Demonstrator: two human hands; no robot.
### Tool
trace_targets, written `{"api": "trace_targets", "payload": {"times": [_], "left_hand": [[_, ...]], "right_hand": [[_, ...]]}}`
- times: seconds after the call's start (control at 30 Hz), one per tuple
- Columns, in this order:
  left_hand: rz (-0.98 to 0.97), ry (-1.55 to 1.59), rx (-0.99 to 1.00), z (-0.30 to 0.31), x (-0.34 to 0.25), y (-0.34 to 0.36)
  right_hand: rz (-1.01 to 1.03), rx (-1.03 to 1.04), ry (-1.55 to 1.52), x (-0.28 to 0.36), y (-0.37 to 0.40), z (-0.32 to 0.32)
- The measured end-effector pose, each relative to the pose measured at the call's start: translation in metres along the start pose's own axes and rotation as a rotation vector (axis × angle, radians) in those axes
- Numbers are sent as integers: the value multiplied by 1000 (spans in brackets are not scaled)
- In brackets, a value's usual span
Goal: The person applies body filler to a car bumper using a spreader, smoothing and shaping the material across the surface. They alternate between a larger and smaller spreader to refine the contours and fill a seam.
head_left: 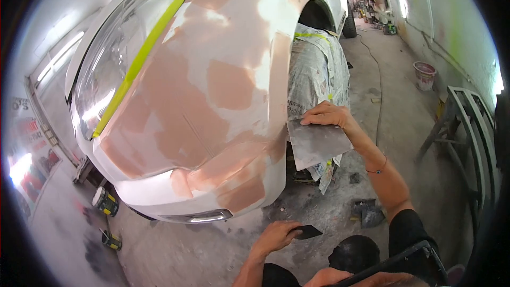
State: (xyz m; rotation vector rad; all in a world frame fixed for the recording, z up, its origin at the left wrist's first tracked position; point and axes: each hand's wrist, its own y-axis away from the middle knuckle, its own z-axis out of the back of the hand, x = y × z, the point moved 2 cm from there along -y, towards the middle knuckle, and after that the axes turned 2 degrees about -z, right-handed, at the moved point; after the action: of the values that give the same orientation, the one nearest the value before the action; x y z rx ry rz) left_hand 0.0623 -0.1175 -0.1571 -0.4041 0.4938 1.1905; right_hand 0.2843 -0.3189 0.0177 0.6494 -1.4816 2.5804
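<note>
My right hand [330,116] is closed on the top edge of a flat grey sheet [319,143], held upright beside the car's front corner. Low in front of me, my left hand [276,235] grips a thin black spreader [309,231] by one end, apart from the car. The white car body [239,149] carries several reddish-brown filler patches [231,85] over the fender and bumper. Yellow-green tape [143,50] runs along the edge of the headlight [119,48]. Plastic sheeting [313,72] covers the front wheel, partly hidden behind the sheet and hand.
A metal stand [470,122] and a bucket [425,74] are on the right. Two dark cans, one larger [106,202] and one smaller [111,240], stand at left. A cord [379,85] runs along the concrete floor. Dark pieces [367,213] lie near my right arm.
</note>
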Motion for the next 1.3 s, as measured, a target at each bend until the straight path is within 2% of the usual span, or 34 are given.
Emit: {"api": "trace_targets", "payload": {"times": [0.03,0.1,0.13,0.2,0.23,0.27,0.33,0.4,0.47,0.57,0.63,0.73,1.3], "left_hand": [[12,-8,-5,1,0,0],[-2,-5,6,0,2,-1],[-11,7,2,0,2,-1],[21,-17,19,-2,0,-3],[47,-31,14,-2,0,-5],[51,-44,33,-4,2,-5],[25,-2,13,-8,6,-7],[49,10,35,-8,3,-8],[74,17,55,-6,0,-8],[177,53,75,-4,-4,-9],[212,42,107,-3,-5,-11],[139,15,61,-6,-1,-8],[121,8,40,-3,-5,-5]], "right_hand": [[-8,-18,3,-4,6,0],[42,-151,-264,-12,21,-2],[35,-170,-268,-11,29,-9],[-402,-420,-523,-13,51,-29],[-515,-476,-644,-20,58,-36],[-518,-497,-654,-18,64,-44],[-549,-613,-897,-5,59,-59],[-570,-622,-967,-1,55,-69],[-549,-688,-1222,-1,52,-78],[-561,-819,-1154,-3,50,-91],[-572,-799,-1140,4,47,-91],[-603,-772,-1092,16,44,-90],[-571,-753,-1020,28,31,-105]]}}
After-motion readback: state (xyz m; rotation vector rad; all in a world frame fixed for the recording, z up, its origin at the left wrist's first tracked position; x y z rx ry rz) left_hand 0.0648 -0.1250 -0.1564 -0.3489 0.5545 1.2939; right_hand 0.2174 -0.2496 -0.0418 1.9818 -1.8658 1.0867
